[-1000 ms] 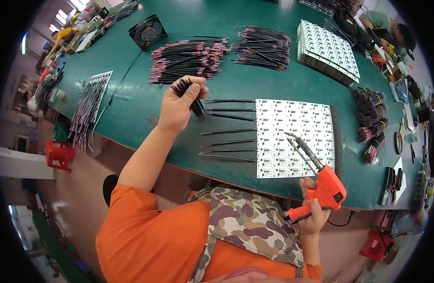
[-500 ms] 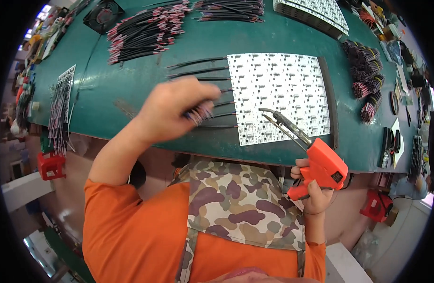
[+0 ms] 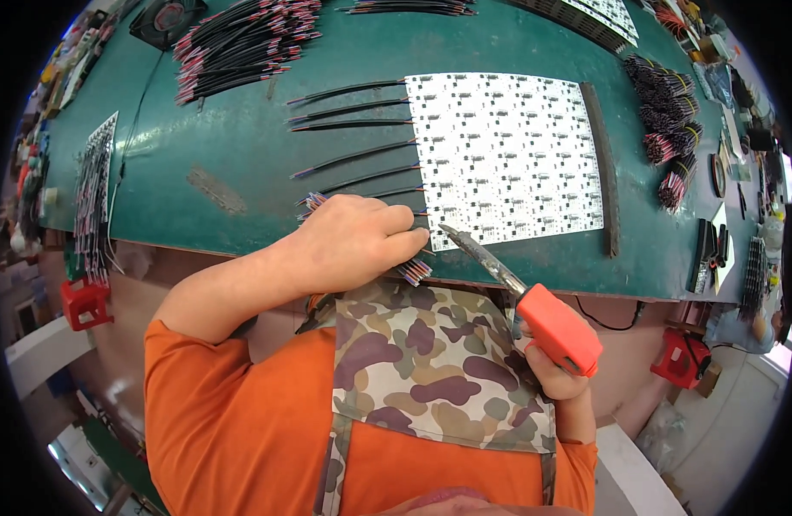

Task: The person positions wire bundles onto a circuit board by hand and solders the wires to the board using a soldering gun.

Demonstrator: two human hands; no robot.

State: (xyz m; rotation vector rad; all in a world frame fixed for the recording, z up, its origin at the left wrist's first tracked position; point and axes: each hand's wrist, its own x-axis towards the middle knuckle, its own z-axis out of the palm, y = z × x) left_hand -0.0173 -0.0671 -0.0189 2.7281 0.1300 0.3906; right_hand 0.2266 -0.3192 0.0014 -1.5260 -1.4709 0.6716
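My left hand (image 3: 348, 245) is closed around a bundle of thin wires (image 3: 416, 272), whose coloured ends stick out on both sides. Its fingertips are at the near left corner of a white circuit board panel (image 3: 512, 159) lying flat on the table. My right hand (image 3: 559, 380) grips a red soldering gun (image 3: 557, 331) by its handle. The gun's metal tip points left and is over that same corner, close to my left fingertips; whether it touches the board I cannot tell. Several black wires (image 3: 357, 157) extend leftward from the panel's left edge. My left fingers hide the nearest wire end.
A dark bar (image 3: 600, 163) runs along the panel's right edge. Piles of black wires (image 3: 245, 43) and a small fan (image 3: 166, 21) sit at the far left. Stacked panels (image 3: 576, 21) and tied wire bundles (image 3: 667, 129) are at the right. A wired panel (image 3: 95, 189) lies far left.
My left hand has come down and right to the panel's near left corner with its wires. My right hand has brought the soldering gun left and nearer, its tip now at that corner.
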